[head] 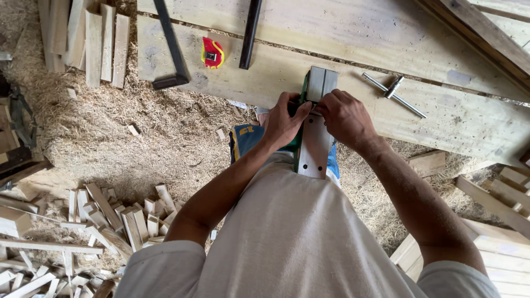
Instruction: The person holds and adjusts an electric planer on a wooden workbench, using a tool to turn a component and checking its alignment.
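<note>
From the head view, a green-bodied power planer with a flat grey metal sole (314, 144) lies upturned at the wooden plank's (441, 113) edge. The left hand (284, 122) and right hand (345, 117) flank its middle, fingers curled, seemingly pinching the blade slot between them.

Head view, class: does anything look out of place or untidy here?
Yes. Wood offcuts lie in a loose heap on the shavings-covered floor, not stacked. The electric planer, gripped by both hands, rests sole-up and overhangs the plank's edge.
</note>
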